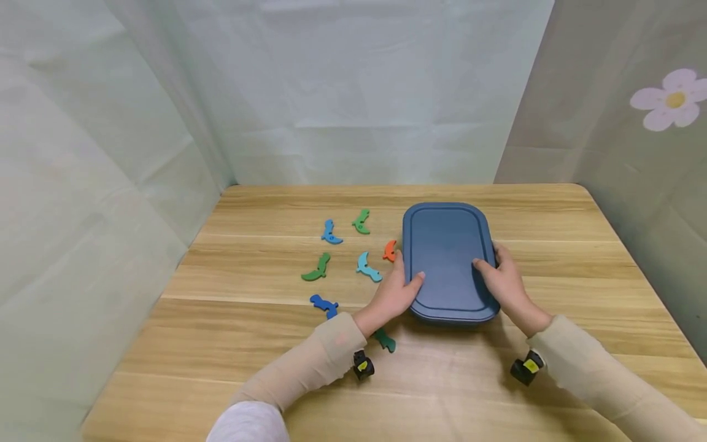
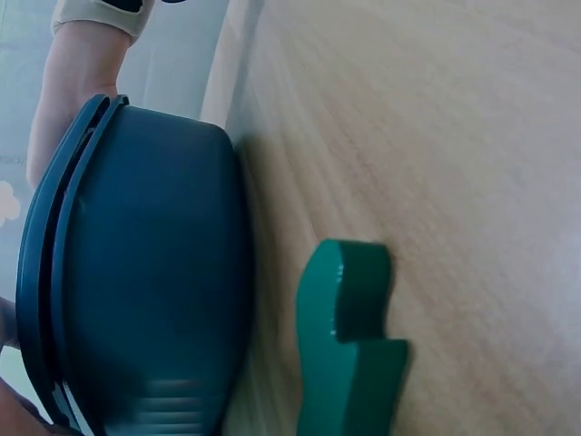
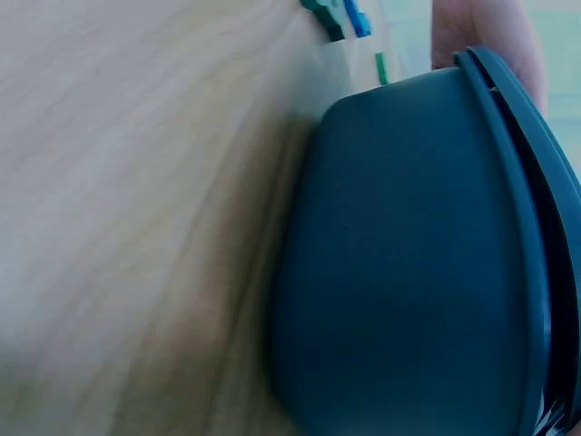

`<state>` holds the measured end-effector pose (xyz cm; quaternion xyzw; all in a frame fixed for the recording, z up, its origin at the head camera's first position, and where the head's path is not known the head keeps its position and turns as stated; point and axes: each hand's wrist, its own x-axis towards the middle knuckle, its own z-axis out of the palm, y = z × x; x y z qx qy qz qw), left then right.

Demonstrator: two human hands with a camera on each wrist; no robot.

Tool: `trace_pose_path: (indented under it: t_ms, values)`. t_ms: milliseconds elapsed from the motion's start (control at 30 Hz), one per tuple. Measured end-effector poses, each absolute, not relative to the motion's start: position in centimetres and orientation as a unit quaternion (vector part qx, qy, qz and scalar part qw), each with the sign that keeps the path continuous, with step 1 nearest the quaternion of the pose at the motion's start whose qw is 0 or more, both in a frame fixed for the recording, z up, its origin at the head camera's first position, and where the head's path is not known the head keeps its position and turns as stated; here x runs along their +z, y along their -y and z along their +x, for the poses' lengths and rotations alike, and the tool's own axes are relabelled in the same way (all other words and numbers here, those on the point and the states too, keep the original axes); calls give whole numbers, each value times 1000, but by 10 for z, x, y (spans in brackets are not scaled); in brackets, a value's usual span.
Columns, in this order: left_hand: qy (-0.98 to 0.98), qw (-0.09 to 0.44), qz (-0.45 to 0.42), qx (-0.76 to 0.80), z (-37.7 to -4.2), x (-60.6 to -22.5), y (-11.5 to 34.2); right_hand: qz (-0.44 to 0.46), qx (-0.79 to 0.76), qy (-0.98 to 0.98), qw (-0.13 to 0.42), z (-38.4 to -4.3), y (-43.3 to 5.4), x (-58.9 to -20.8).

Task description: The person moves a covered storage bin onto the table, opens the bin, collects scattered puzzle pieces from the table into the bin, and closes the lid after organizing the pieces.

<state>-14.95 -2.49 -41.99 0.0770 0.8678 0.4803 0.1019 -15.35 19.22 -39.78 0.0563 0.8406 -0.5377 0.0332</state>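
Both hands (image 1: 391, 294) grip a blue lidded box (image 1: 447, 258) beside colourful pieces (image 1: 320, 270).

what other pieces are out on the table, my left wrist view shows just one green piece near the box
Observer: Six more show in the head view: light blue piece, far green piece, nearer green piece, cyan piece, orange piece and dark blue piece.
Operator: which of those six is closest to the box
Observer: The orange piece, just left of it by the left hand's fingers, partly hidden.
Operator: and what does the top of the lid look like
Observer: From the head view, it has an outline running inside its rounded edge.
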Motion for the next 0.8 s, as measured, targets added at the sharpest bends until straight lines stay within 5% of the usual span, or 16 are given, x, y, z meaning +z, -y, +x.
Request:
trace_pose_path:
  t_ms: [800]
  values:
    - [-854, 38, 103, 509, -152, -388, 25, 6, -539, -842, -15, -160, -192, -367]
